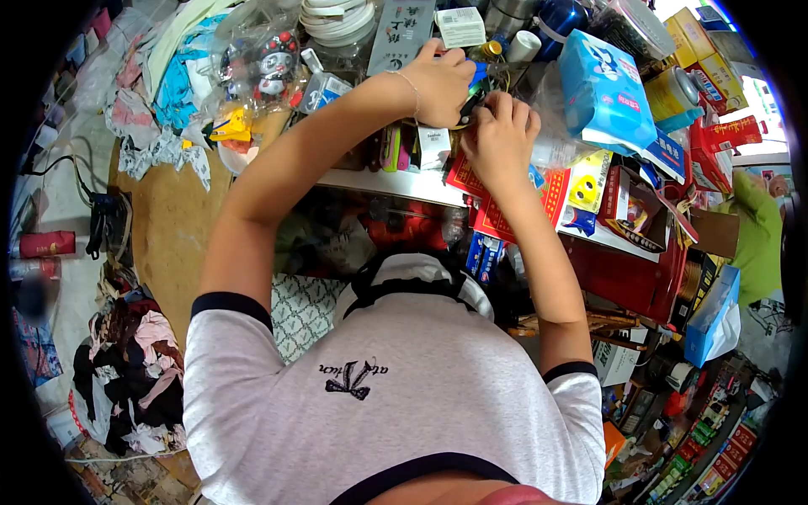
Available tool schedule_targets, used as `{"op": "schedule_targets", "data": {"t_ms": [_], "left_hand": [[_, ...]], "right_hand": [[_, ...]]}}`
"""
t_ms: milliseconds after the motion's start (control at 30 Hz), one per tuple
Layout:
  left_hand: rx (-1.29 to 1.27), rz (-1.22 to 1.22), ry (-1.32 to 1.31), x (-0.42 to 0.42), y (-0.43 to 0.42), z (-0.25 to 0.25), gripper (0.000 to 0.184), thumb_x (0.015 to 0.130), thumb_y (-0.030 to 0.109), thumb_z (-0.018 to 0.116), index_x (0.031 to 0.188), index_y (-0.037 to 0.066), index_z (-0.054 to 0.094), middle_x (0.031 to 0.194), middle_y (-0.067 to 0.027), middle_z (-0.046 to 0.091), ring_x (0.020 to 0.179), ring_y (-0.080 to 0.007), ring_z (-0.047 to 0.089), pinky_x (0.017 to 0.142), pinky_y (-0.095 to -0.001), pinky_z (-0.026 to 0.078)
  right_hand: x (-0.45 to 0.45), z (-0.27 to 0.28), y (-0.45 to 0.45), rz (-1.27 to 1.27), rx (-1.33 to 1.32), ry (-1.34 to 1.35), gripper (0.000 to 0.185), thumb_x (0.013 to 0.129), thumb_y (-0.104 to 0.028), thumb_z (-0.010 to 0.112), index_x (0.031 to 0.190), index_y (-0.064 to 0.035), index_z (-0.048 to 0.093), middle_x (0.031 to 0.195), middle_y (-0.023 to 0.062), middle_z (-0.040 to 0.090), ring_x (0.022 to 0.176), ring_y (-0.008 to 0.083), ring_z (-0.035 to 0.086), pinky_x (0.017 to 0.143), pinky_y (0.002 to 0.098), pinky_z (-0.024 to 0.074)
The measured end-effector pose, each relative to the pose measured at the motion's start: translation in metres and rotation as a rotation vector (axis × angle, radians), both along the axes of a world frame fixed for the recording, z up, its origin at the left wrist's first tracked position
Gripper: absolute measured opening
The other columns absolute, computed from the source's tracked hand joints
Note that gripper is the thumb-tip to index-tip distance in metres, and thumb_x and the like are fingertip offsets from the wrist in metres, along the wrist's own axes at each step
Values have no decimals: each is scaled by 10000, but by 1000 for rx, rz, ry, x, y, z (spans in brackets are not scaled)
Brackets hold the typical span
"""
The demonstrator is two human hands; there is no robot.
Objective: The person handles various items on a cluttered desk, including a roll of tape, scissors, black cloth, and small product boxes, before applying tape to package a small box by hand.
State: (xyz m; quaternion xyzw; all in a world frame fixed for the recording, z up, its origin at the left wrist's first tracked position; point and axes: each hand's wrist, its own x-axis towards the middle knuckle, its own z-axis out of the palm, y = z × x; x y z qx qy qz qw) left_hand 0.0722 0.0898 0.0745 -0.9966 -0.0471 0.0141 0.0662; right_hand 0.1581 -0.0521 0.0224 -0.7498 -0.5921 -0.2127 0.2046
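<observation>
My left hand (442, 91) reaches in among the crowded tabletop goods, its fingers bent over the pile beside a grey box with dark characters (402, 35). Close on its right, my right hand (502, 141) has its fingers curled and pressed together. Between them shows a small dark and blue item (478, 91); its kind is unclear, and the fingers hide most of what they grip. Just below my left hand stands a white card tag (434, 148). Red printed sheets (539, 202) lie under and beside my right wrist.
A blue soft pack (604, 88) leans right of my hands, near a yellow face-printed packet (587, 181). Stacked white lids (338, 21) and a bagged toy figure (276, 67) stand to the left. Clothes (139, 370) are heaped at lower left. An open carton (631, 210) sits at the table's right edge.
</observation>
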Motion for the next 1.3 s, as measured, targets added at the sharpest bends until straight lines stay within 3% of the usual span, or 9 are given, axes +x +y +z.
{"op": "schedule_targets", "data": {"t_ms": [100, 133, 167, 233, 267, 700, 833, 1100, 1300], "left_hand": [[-11, 3, 30, -5, -6, 12, 246, 737, 336, 636, 744, 93, 674, 1136, -60, 509, 1177, -227, 381, 999, -549, 203], [30, 29, 80, -3, -7, 13, 300, 717, 360, 661, 900, 124, 671, 1127, -58, 510, 1176, -222, 385, 993, -562, 203], [18, 38, 87, -1, -8, 9, 300, 717, 360, 661, 900, 124, 671, 1127, -58, 510, 1176, -222, 385, 993, -562, 203], [94, 56, 3, 1, -9, 6, 495, 709, 479, 662, 923, 36, 713, 1171, -97, 532, 1209, -255, 374, 990, -523, 226], [14, 64, 16, 1, -11, 9, 444, 658, 409, 697, 912, 45, 700, 1106, -126, 538, 1148, -303, 412, 983, -505, 270], [-64, 150, -91, 9, -12, -8, 405, 634, 336, 741, 931, 63, 715, 1118, -122, 552, 1195, -310, 415, 1029, -563, 246], [98, 111, -167, 8, -12, -6, 351, 644, 330, 727, 908, 98, 725, 1132, -100, 572, 1164, -296, 451, 1023, -564, 252], [56, 193, 23, 2, -16, 26, 406, 702, 360, 696, 1002, 86, 710, 1180, -127, 573, 1208, -303, 434, 1035, -570, 236], [-7, 159, 24, 5, -17, 19, 468, 753, 398, 675, 1070, 54, 683, 1261, -159, 526, 1257, -312, 397, 1067, -551, 217]], "right_hand": [[0, 0, -2, 31, 10, 53, 291, 633, -173, 724, 878, -28, 666, 1091, 63, 516, 1073, 271, 442, 965, 435, 290], [0, 0, -2, 16, -10, 68, 299, 646, -185, 729, 910, -54, 677, 1104, 55, 519, 1081, 271, 441, 971, 440, 281], [0, 1, -1, 2, -29, 81, 309, 660, -198, 735, 941, -79, 687, 1117, 46, 523, 1089, 270, 441, 978, 445, 272], [1, -1, 0, 15, -32, 101, 307, 668, -193, 734, 953, -89, 690, 1119, 44, 526, 1093, 270, 442, 979, 446, 272], [2, -3, 1, 20, -8, 85, 315, 662, -200, 737, 944, -69, 684, 1112, 48, 520, 1090, 270, 437, 981, 444, 274], [0, 1, 1, 52, 34, 126, 308, 699, -170, 697, 999, -105, 698, 1096, 51, 526, 1103, 285, 433, 1005, 494, 228], [-2, 10, 1, 29, 40, -16, 256, 724, -193, 672, 967, -114, 697, 1086, 42, 529, 1080, 266, 447, 964, 518, 252], [12, 13, 2, 43, -260, -277, 226, 834, -269, 579, 957, -116, 690, 1094, 40, 538, 1072, 239, 461, 950, 503, 299], [18, 23, 1, 66, -420, -218, 273, 846, -267, 562, 1073, -199, 695, 1135, 41, 516, 1101, 239, 441, 981, 475, 280]]}}
